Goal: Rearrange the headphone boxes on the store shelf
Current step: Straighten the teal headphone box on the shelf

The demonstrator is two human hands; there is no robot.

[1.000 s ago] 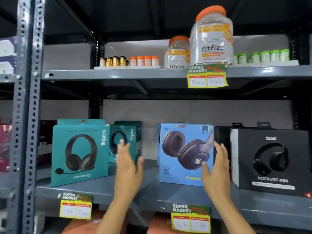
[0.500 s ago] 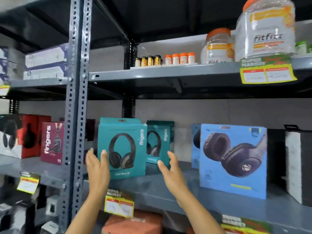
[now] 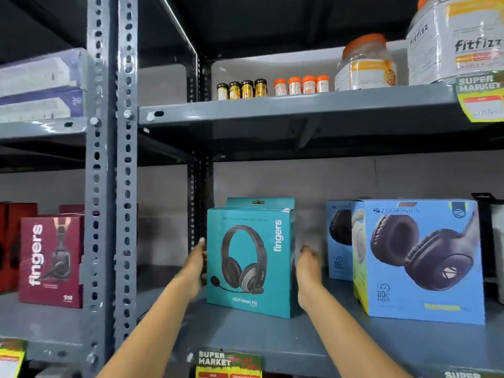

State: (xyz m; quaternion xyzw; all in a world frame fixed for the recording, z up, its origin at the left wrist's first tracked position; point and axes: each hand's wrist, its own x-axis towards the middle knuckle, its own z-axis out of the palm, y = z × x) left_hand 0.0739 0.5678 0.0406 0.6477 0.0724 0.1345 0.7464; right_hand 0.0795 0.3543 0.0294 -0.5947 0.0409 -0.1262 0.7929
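A teal Fingers headphone box [image 3: 249, 261] stands upright on the grey middle shelf [image 3: 272, 339]. My left hand [image 3: 195, 268] presses its left side and my right hand [image 3: 308, 274] presses its right side, so both grip it. A second teal box [image 3: 259, 202] peeks out right behind it. To the right stands a blue Zebronics headphone box [image 3: 417, 260] with another blue box [image 3: 339, 238] behind it. A dark red Fingers box [image 3: 50, 260] stands on the neighbouring shelf at the left.
A perforated grey upright post [image 3: 110, 186] divides the two shelf bays, just left of my left arm. The upper shelf [image 3: 286, 107] carries small bottles and big Fitfizz jars [image 3: 455, 42]. Price tags [image 3: 229, 364] hang on the shelf's front edge.
My view swung left and closer. Both hands moved from near the blue box to the front teal box and closed on its two sides.
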